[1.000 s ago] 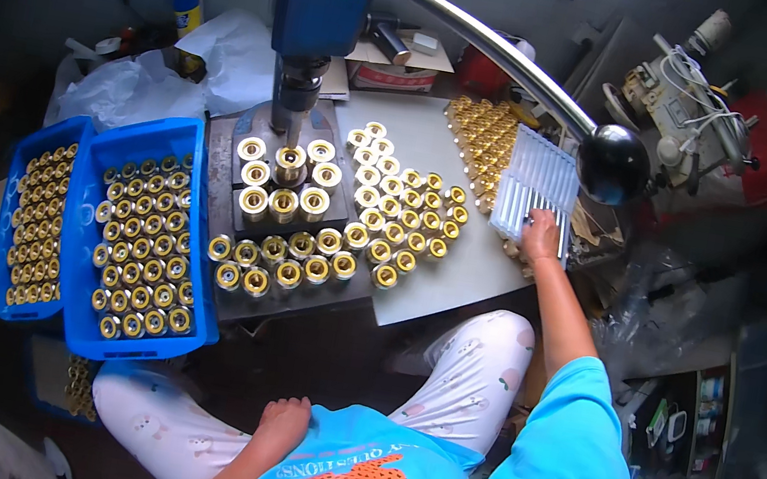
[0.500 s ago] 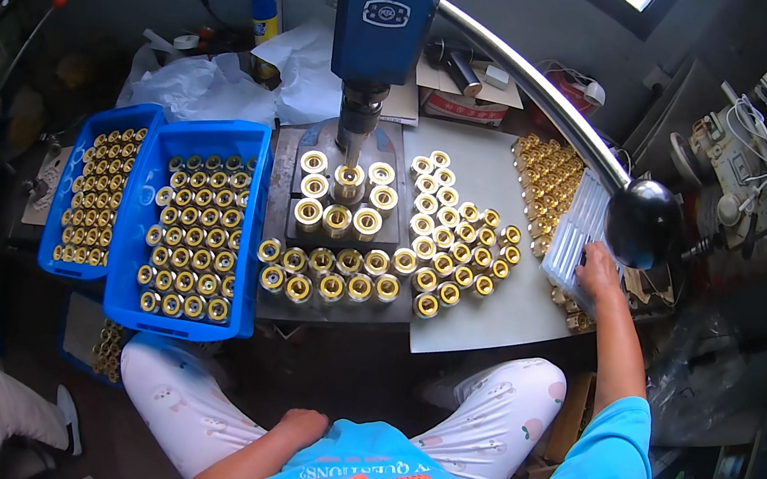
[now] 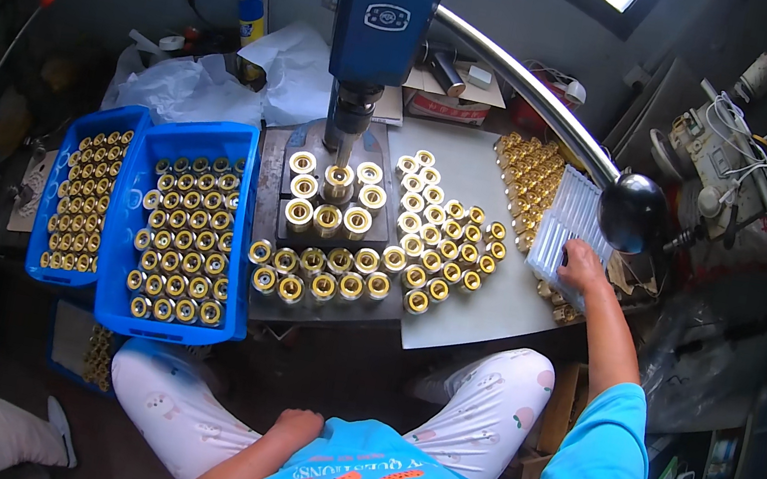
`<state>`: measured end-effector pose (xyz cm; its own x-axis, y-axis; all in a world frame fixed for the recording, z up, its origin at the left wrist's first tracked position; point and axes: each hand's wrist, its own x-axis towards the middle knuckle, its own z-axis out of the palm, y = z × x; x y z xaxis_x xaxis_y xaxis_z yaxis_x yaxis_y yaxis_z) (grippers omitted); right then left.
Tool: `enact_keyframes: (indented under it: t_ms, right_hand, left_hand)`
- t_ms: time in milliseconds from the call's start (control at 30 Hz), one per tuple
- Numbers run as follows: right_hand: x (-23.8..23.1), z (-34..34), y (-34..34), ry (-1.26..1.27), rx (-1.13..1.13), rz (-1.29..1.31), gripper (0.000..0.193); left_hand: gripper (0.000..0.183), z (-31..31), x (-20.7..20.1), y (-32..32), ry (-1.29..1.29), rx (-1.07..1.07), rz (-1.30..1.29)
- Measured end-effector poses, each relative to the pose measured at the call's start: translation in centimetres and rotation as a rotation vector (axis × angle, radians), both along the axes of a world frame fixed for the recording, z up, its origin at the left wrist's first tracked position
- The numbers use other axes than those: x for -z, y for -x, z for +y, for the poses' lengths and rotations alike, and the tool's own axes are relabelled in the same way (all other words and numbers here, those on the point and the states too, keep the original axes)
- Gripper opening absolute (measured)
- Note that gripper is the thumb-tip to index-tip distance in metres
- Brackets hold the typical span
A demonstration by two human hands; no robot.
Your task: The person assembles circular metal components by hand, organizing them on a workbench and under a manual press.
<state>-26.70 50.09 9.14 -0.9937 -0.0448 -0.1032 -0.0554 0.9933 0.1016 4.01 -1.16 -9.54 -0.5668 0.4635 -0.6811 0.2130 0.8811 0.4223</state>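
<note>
My right hand [image 3: 583, 267] is over a clear, ribbed plastic tray [image 3: 571, 210] on the right of the bench. Its fingers are bent and drawn together at the tray's surface; what is between the fingertips is too small to make out. Low on my lap, against the blue shirt, my left hand [image 3: 300, 424] rests loosely curled, with nothing visible in it. Ahead stands a blue bench press [image 3: 387, 27], its ram lowered onto one brass fitting [image 3: 338, 181] on the dark base plate [image 3: 295, 237]. Several similar round brass fittings surround that one.
Rows of brass fittings [image 3: 350, 285] curve along the bench onto a grey sheet [image 3: 481, 322]. Two blue bins [image 3: 239, 312] of fittings stand left. Gold-coloured parts [image 3: 527, 172] lie beside the tray. The press lever's black knob [image 3: 633, 212] hangs over the right side.
The whole view has shifted slightly. My right hand stays at the plastic tray, its fingers a little differently bent. The left hand and the press look unmoved.
</note>
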Motion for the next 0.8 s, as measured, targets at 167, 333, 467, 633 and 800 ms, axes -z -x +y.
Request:
enact_keyframes:
  t_ms: [167, 333, 467, 633, 800]
  right_hand:
    - [-0.4, -2.2, -0.4, 0.132, -0.074, 0.293, 0.03]
    - [-1.3, -14.5, 1.5, 0.928, 0.012, 0.164, 0.044]
    - [1.6, -21.6, 7.2, 1.148, 0.05, 0.052, 0.041]
    - [4.3, -24.7, 14.0, 1.038, 0.062, 0.032, 0.039]
    - [4.4, -25.6, 16.7, 0.884, -0.004, 0.106, 0.038]
  left_hand:
    - [0.03, 0.0, -0.5, -0.2, 0.002, -0.007, 0.026]
    - [0.03, 0.0, -1.2, 0.2, 0.019, 0.013, 0.006]
    - [0.031, -0.2, -0.5, 0.2, 0.008, -0.013, -0.004]
    - [0.031, -0.1, 0.1, 0.6, -0.012, -0.004, -0.017]
    - [0.028, -0.1, 0.2, 1.1, -0.005, -0.041, -0.008]
